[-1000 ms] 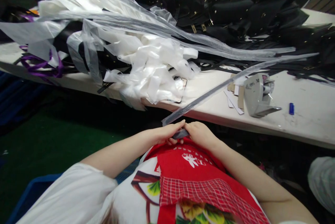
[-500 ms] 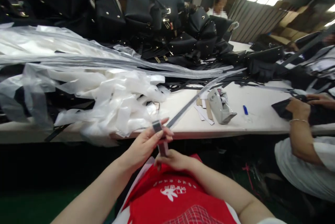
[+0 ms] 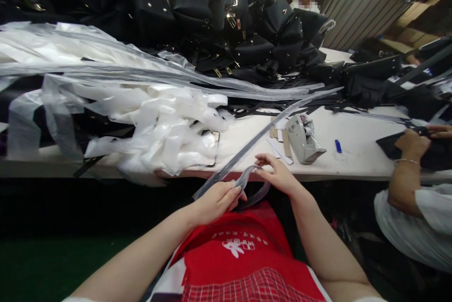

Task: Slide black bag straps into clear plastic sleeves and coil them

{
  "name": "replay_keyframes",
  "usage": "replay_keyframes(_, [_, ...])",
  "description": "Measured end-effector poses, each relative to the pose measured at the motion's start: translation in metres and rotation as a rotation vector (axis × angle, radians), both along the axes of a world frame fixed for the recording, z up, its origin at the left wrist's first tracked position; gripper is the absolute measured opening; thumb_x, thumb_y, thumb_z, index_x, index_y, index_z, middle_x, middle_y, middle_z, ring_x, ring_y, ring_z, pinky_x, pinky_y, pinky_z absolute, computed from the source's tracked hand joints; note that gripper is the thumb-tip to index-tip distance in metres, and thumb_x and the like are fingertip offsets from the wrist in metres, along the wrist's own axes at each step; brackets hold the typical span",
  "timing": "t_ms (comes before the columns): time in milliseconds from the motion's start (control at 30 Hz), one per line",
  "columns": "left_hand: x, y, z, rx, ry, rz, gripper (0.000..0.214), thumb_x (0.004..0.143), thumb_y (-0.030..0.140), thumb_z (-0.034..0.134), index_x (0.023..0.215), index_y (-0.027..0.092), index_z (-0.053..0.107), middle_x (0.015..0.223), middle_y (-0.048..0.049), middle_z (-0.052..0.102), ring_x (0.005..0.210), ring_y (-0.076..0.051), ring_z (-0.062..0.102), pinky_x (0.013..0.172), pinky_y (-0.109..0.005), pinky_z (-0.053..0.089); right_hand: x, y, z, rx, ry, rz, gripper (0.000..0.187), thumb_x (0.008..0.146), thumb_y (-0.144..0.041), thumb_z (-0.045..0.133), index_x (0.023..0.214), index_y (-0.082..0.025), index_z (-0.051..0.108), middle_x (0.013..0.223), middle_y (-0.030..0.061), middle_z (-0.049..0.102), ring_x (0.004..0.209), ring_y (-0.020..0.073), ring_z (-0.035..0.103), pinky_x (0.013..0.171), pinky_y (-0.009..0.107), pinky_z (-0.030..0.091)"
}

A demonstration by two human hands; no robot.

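Observation:
My left hand [image 3: 217, 201] is closed around a long dark strap in a clear plastic sleeve [image 3: 257, 136], just below the table's front edge. The strap runs from my hands up and right across the table. My right hand [image 3: 278, 175] pinches the loose end of the clear sleeve [image 3: 247, 177], which curls in a loop between both hands. Both hands hover over my red apron [image 3: 243, 250].
A heap of empty clear plastic sleeves [image 3: 155, 118] covers the white table [image 3: 353, 151] at left. A grey tape dispenser [image 3: 302, 139] and a blue pen cap [image 3: 338, 146] lie right of centre. Black handbags [image 3: 247, 24] pile at the back. Another person's hands [image 3: 413, 144] work at right.
My hands have drawn apart: the right hand rose and moved right, pulling the sleeve's end into a loop, and the left hand dropped lower. The view tilted up from my lap.

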State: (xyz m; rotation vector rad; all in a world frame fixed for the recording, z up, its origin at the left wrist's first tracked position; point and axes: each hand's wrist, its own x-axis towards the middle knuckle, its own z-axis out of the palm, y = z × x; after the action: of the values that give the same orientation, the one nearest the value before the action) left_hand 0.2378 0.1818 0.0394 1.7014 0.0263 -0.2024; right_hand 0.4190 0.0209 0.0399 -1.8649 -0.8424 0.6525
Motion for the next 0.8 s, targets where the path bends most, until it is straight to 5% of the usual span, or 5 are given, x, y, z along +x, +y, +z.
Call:
replay_keyframes(167, [0.011,-0.003,0.021,-0.302,-0.099,0.073,0.053,0.1,0.055,0.031,0.102,0.012,0.062,0.064,0.0,0.054,0.06,-0.013,0.052,0.067,-0.028,0.046,-0.057,0.017,-0.011,-0.016,0.064,0.364,0.026,0.084,-0.027,0.059,0.105,-0.014,0.066,0.103,0.0101,0.068,0.096,0.0218,0.062,0.089,0.035,0.05])
replay_keyframes(333, [0.015,0.012,0.006,0.382,-0.425,0.57,0.05,0.101,0.043,0.026,0.112,0.013,0.063,0.098,-0.0151,0.067,0.091,-0.026,0.061,0.091,-0.043,0.045,-0.108,0.025,-0.014,0.033,0.468,0.656,0.043,0.096,-0.048,0.047,0.096,-0.014,0.074,0.064,0.001,0.059,0.057,0.0109,0.052,0.058,0.022,0.045])
replay_keyframes(533, [0.007,0.011,-0.023,0.704,-0.432,0.226,0.06,0.095,0.055,0.031,0.104,0.01,0.07,0.095,-0.0252,0.07,0.089,-0.036,0.064,0.08,-0.049,0.047,-0.041,0.009,0.007,0.141,0.557,0.366,0.06,0.085,-0.065,0.052,0.066,-0.011,0.069,0.037,-0.0042,0.039,0.031,0.0067,0.031,0.039,0.021,0.029])
replay_keyframes(667, [0.015,-0.004,-0.013,0.132,0.044,0.195,0.074,0.092,0.07,0.018,0.079,0.016,0.067,0.055,-0.009,0.06,0.048,-0.021,0.053,0.05,-0.032,0.04,-0.009,0.007,0.012,0.009,-0.13,0.023,0.031,0.078,-0.035,0.066,0.104,-0.017,0.07,0.089,0.0088,0.071,0.086,0.0244,0.067,0.082,0.038,0.055])
replay_keyframes(800, [0.023,-0.012,0.011,-0.67,0.183,0.152,0.074,0.084,0.079,0.03,0.07,0.014,0.063,0.033,0.0046,0.035,0.03,-0.011,0.031,0.04,-0.026,0.031,-0.035,0.019,0.007,0.026,-0.139,0.24,0.055,0.083,-0.025,0.063,0.138,-0.024,0.052,0.137,0.0118,0.056,0.127,0.0284,0.052,0.112,0.046,0.039])
